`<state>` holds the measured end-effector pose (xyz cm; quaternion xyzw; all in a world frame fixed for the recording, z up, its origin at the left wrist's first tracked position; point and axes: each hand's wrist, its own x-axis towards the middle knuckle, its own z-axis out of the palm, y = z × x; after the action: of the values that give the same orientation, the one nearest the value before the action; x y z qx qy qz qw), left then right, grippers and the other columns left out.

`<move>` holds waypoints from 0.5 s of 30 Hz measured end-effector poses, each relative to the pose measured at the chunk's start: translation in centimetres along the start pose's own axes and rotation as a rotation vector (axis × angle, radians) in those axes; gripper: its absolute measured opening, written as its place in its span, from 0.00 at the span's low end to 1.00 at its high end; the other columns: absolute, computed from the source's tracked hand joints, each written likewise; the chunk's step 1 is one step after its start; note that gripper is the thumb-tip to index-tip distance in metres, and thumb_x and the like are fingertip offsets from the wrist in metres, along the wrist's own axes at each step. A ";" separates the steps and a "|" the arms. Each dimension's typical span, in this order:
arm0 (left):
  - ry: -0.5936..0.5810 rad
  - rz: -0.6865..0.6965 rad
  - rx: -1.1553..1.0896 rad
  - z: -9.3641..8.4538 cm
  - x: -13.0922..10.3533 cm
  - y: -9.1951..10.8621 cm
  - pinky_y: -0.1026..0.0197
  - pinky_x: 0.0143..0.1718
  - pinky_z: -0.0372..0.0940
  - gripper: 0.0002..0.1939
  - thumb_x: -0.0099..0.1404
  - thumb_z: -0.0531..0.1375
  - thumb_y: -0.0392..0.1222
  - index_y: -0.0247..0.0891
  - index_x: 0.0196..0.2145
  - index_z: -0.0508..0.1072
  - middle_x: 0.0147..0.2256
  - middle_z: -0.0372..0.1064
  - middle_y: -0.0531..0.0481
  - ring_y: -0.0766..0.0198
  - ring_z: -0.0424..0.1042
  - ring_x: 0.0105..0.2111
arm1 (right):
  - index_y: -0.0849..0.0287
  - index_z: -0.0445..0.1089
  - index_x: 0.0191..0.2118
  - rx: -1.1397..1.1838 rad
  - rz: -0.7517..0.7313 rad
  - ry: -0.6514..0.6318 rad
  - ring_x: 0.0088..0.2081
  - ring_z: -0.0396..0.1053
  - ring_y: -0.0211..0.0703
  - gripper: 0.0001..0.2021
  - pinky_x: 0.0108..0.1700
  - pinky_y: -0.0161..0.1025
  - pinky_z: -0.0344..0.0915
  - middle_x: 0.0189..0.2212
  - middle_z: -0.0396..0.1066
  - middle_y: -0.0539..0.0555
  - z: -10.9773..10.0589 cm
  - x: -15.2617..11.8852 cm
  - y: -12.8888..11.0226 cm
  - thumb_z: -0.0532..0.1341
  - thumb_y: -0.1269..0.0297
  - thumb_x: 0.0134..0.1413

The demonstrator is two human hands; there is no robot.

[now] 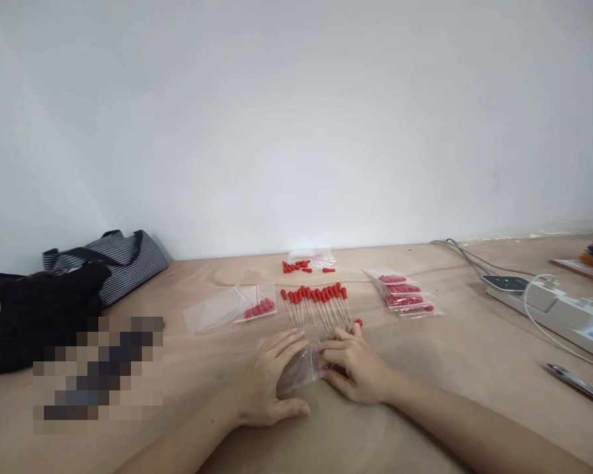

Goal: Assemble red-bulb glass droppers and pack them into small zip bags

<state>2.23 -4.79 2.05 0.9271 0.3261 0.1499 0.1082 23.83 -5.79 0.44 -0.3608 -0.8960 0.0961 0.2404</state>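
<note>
A clear zip bag [299, 372] with a red line at its right end lies between my hands. My left hand [273, 378] rests at the bag's left side, fingers spread and thumb apart. The fingers of my right hand [348, 364] are pinched on the bag's red-lined end, and a red bulb [358, 322] shows just beyond its knuckles. Several glass droppers with red bulbs [319, 296] lie in a row beyond the hands. To their left is a bag of red bulbs [259, 307] beside flat clear bags [210, 313].
Filled bags of red bulbs [405, 296] overlap at the right. Loose red bulbs [294, 266] lie near the wall by another clear bag [316, 257]. A power strip [568, 316], cables and a pen [580, 385] are far right; a striped bag [133, 266] and black bag [44, 316] far left.
</note>
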 end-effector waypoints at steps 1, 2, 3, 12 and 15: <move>-0.048 -0.012 -0.008 -0.2 -0.2 -0.5 0.45 0.55 0.49 0.41 0.52 0.57 0.60 0.35 0.57 0.52 0.57 0.50 0.40 0.48 0.49 0.57 | 0.56 0.67 0.30 -0.002 0.007 -0.017 0.38 0.59 0.41 0.05 0.40 0.44 0.47 0.42 0.69 0.50 -0.2 0.0 0.0 0.55 0.64 0.51; -0.102 -0.027 -0.017 -0.3 -0.5 -1.0 0.44 0.56 0.46 0.40 0.56 0.54 0.59 0.35 0.59 0.46 0.59 0.46 0.41 0.49 0.46 0.58 | 0.56 0.67 0.30 -0.002 0.012 -0.037 0.40 0.59 0.43 0.05 0.40 0.46 0.47 0.47 0.67 0.50 -0.4 0.0 0.1 0.56 0.63 0.50; -0.139 -0.043 -0.025 -0.4 -0.7 -1.3 0.44 0.57 0.43 0.37 0.60 0.51 0.57 0.37 0.60 0.42 0.60 0.44 0.43 0.51 0.44 0.59 | 0.56 0.68 0.30 -0.002 0.017 -0.057 0.42 0.58 0.45 0.06 0.41 0.47 0.47 0.51 0.63 0.51 -0.5 -0.1 0.1 0.56 0.61 0.49; -0.125 -0.148 -0.018 -0.2 -0.9 -0.5 0.45 0.57 0.43 0.26 0.66 0.45 0.46 0.42 0.60 0.44 0.59 0.48 0.47 0.56 0.47 0.58 | 0.48 0.71 0.37 0.068 0.151 -0.036 0.48 0.55 0.51 0.13 0.47 0.56 0.45 0.53 0.58 0.52 -2.2 -0.7 2.4 0.57 0.51 0.48; -0.127 -0.180 -0.021 -0.6 -0.8 -0.1 0.45 0.57 0.44 0.26 0.65 0.47 0.46 0.41 0.59 0.46 0.58 0.48 0.46 0.54 0.47 0.58 | 0.50 0.70 0.39 0.004 0.241 0.034 0.47 0.57 0.50 0.12 0.47 0.55 0.47 0.46 0.64 0.54 -3.5 -1.5 4.9 0.56 0.54 0.50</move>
<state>1.41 -5.15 2.39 0.9005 0.3988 0.0842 0.1512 29.52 -3.33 1.24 -0.4670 -0.8418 0.1199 0.2429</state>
